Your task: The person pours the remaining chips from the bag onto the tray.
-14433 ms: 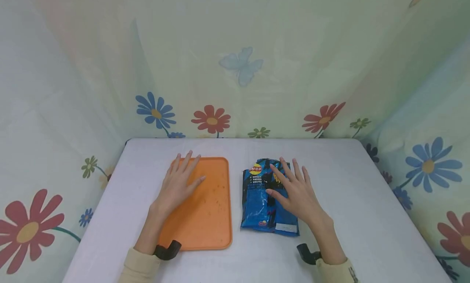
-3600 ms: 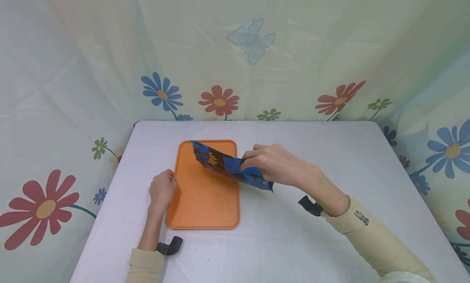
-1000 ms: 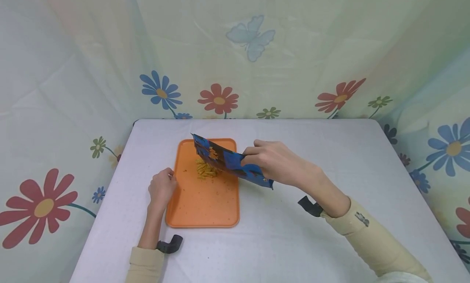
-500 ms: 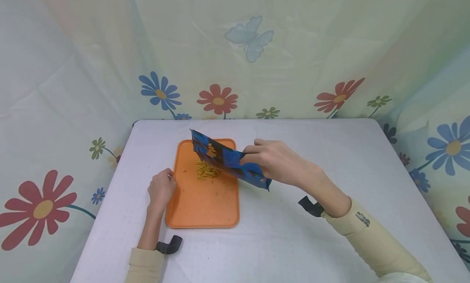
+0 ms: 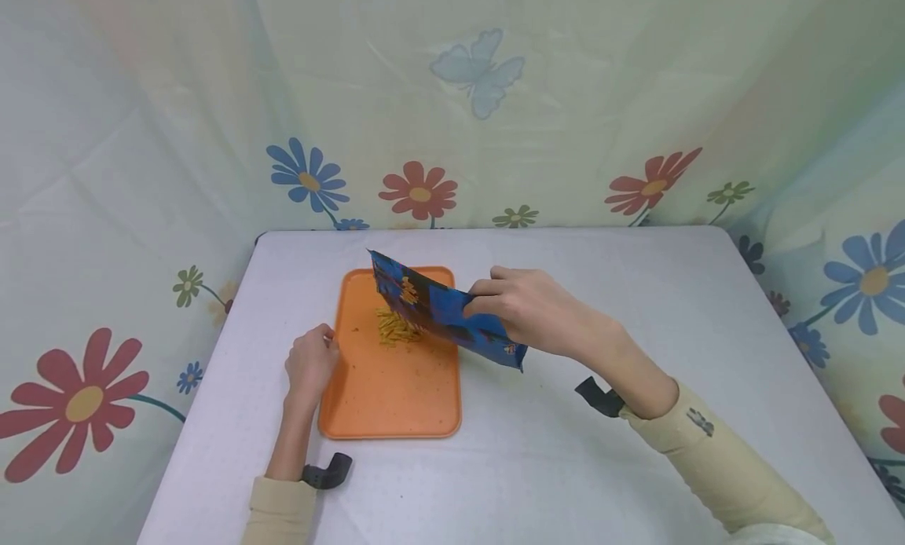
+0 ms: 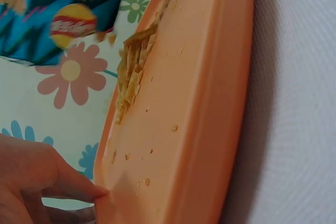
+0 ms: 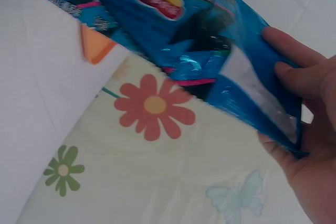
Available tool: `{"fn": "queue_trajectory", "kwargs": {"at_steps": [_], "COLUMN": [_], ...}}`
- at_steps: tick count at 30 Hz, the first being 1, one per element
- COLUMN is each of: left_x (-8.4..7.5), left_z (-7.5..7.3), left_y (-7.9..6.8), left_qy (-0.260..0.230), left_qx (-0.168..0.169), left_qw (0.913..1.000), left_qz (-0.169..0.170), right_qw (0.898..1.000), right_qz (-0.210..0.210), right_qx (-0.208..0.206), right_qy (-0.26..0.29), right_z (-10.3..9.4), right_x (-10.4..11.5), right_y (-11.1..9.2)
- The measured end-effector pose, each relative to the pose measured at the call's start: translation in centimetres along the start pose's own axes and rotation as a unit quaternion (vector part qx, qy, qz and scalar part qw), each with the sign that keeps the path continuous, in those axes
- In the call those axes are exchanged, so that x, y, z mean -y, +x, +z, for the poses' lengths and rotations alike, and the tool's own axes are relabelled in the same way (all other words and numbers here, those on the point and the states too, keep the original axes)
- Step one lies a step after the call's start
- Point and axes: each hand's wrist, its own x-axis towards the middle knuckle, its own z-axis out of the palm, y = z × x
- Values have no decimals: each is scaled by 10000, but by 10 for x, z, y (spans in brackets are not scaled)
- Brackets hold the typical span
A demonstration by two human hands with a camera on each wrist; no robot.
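My right hand (image 5: 526, 305) grips a blue potato snack bag (image 5: 445, 305) by its right part, holding it slanted over the right back of an orange tray (image 5: 396, 396). The bag's far end points up and left, and bits blur just below it in the left wrist view. A pile of yellow potato sticks (image 5: 396, 327) lies on the tray under the bag, partly hidden by it. With its fingertips, my left hand (image 5: 311, 364) pinches the tray's left rim. In the right wrist view, thumb and fingers clasp the bag (image 7: 210, 51) at its end.
Small brown crumbs (image 6: 175, 128) are scattered over the tray. A white-covered table (image 5: 601, 466) lies under everything, and a flowered curtain (image 5: 566, 97) hangs behind its back edge and along both sides.
Earlier the bag lay on the table right of the tray, both hands open. The right hand lifted it over the tray; then potato sticks appeared there. Over the last second, the bag has barely shifted.
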Motion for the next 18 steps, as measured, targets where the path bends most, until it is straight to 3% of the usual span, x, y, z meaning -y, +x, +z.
{"fn": "queue_trajectory", "kwargs": {"at_steps": [18], "left_x": [0], "left_z": [1], "left_y": [-1], "left_qy": [-9], "left_qx": [-66], "left_qw": [9999], "left_qz": [81], "right_qw": [9999], "right_qz": [71], "right_qx": [-86], "right_qy": [78], "right_z": [-4], "right_x": [-2], "right_y": [0]}}
